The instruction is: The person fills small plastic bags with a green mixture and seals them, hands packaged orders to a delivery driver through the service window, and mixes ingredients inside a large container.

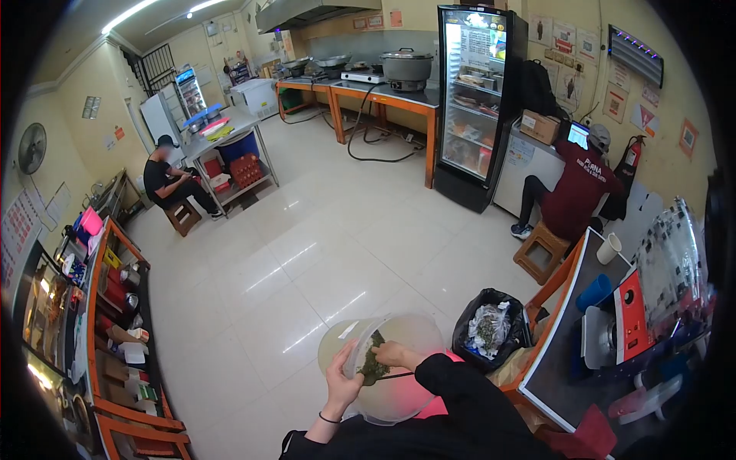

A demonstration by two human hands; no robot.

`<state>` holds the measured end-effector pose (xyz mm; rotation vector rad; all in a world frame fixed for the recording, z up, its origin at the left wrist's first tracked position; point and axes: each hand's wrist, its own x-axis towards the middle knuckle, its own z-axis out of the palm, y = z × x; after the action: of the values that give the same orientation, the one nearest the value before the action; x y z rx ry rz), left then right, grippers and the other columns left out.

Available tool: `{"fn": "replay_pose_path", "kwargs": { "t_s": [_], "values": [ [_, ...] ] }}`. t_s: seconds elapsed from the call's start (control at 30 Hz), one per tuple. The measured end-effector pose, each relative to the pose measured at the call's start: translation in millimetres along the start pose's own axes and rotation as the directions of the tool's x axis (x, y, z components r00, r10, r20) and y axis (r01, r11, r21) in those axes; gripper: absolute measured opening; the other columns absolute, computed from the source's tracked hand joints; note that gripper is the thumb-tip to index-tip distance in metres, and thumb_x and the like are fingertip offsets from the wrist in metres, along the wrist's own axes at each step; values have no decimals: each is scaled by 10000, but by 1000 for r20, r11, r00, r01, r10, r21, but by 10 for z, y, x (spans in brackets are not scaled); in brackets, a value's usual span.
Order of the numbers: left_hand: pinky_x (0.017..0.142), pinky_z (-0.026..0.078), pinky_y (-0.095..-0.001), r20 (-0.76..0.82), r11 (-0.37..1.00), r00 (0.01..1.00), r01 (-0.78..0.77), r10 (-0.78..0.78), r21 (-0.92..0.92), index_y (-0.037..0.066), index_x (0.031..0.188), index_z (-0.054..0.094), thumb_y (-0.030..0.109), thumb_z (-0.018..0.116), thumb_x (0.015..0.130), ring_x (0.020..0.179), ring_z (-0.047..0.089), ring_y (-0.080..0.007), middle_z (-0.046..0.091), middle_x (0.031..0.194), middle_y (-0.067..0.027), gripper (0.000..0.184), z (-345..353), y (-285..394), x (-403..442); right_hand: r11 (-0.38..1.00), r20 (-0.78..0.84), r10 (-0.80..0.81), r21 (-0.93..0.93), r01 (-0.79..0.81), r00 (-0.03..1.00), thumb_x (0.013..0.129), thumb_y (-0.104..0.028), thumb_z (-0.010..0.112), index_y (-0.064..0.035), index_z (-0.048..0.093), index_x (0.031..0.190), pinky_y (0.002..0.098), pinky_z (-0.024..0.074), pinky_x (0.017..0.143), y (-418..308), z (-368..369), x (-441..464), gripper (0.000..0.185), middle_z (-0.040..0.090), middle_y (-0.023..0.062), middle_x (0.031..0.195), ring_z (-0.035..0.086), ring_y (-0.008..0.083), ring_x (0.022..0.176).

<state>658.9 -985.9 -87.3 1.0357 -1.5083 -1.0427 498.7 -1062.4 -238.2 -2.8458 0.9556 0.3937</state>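
My left hand (342, 383) grips the edge of a clear plastic tub (357, 354) that is tilted on its side. Inside its mouth lies a clump of dark green chopped leaves (372, 368). My right hand (392, 354) reaches in from the right, its fingers closed on the leaves; the fingertips are partly hidden. A larger translucent round container (399, 402) stands below my hands, with something bright pink (437, 408) beside it. Another pale tub (331, 341) is just behind my left hand.
A black-lined bin (468, 349) with crumpled plastic and green scraps stands right. Beyond it, a dark-topped table (563, 337) holds a red stove (632, 318) and blue cup (594, 293). One person (579, 184) sits at right, another (172, 180) at left. Shelves (96, 330) line the left.
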Motion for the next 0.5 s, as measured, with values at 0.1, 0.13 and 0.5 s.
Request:
{"fn": "replay_pose_path", "kwargs": {
  "t_s": [0.1,0.13,0.5],
  "values": [
    [958,280,-328,15,999,1000,10,-9,-36,-2,1104,499,-42,469,519,1123,401,-257,487,1147,-140,587,8,4,6,995,33,91,25,-91,995,714,-132,505,-44,614,700,360,484,621,-60,-142,-93,140,553,83,913,591,265,758],
    [958,279,-328,32,999,999,18,-16,-44,1,1105,499,-44,468,518,1123,401,-256,487,1147,-140,589,9,20,13,996,18,85,16,-85,996,714,-135,504,-47,614,696,362,483,620,-35,-108,-80,142,553,83,907,590,265,757],
    [961,276,-325,99,993,994,58,-47,-104,15,1115,498,-53,463,518,1129,395,-244,475,1160,-136,603,-19,23,10,992,7,29,122,-30,1000,730,-148,477,-43,587,714,374,468,649,115,122,-74,153,538,95,957,577,249,781]
  ]
}}
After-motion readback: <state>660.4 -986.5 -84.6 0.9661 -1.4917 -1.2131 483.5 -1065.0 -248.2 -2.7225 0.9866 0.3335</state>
